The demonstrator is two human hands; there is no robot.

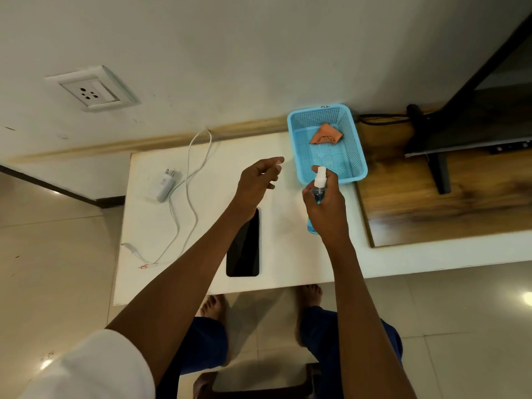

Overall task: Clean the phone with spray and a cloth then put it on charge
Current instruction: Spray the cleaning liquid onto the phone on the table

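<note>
Right hand [325,205] is gripping the spray bottle [316,194] upright, fingers curled round its blue body, with the white nozzle poking out the top and one fingertip sitting at the pump head, likely so it can press down when ready. Left hand [259,182] is hovering just beside it, pinching something small and clear between thumb and forefinger, probably the bottle's cap [278,161], though it is blurred and hard to confirm; holding it off to the side is keeping the nozzle free. Phone [243,246] is lying flat, screen up and dark, near the front edge of the white table [288,260], partly under the left forearm, right below both hands, so it is sitting in easy spraying reach. Cloth [326,134] is resting crumpled in the far end of the blue basket [357,156], untouched, just behind the bottle, handy for the wipe that should follow. Charger plug [166,184] is lying loose on the table's left side, its white cable [191,180] looping toward the front-left corner where the connector end is resting; it is not plugged in. Wall socket [92,92] is sitting on the wall above, well apart from the plug. Judging by this, spraying is not yet started and charging is the last step left.
</note>
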